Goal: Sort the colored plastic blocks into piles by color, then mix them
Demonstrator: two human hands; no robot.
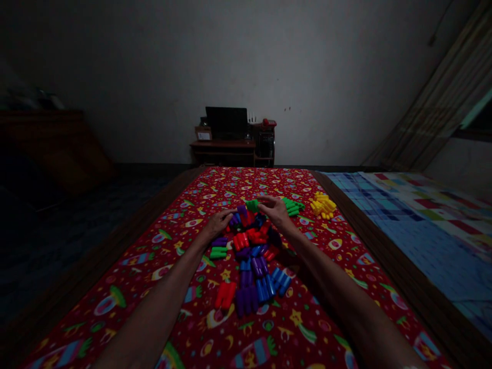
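A heap of plastic building pieces (pixel 251 256) in red, purple, blue and green lies in the middle of a red patterned cloth (pixel 184 307). My left hand (pixel 218 223) reaches into the far left of the heap, fingers curled onto a purple piece (pixel 235 219). My right hand (pixel 273 209) is at the far end of the heap, fingers pinched on a green piece (pixel 252 205). Just right of that hand a small group of green pieces (pixel 292 206) sits apart. Further right lies a group of yellow pieces (pixel 323 205).
The red cloth covers a long surface with wooden edges (pixel 388 256). A blue checked mattress (pixel 430 225) lies to the right. A low desk with a dark screen (pixel 226 123) stands at the far wall. A curtain (pixel 442 97) hangs at the right.
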